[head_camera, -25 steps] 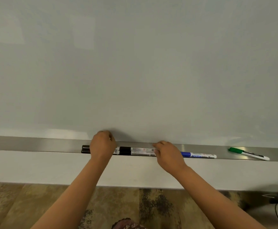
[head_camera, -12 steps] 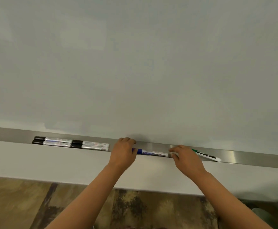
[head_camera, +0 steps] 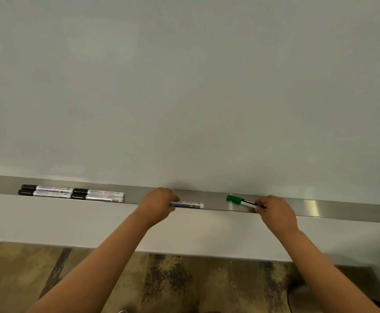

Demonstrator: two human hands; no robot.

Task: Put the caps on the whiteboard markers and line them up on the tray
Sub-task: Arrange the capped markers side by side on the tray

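The left hand point(head_camera: 157, 205) pinched the blue-capped white marker point(head_camera: 187, 204) and the right hand point(head_camera: 276, 212) pinched the green-capped marker point(head_camera: 244, 201), both light, stiff, slick barrels lying on the steel tray point(head_camera: 342, 208), probably best held mid-barrel.

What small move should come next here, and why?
Probably the right hand slides the green-capped marker left along the tray. It lies tilted and apart from the marker under the left hand, while four black-capped markers already sit lined up.
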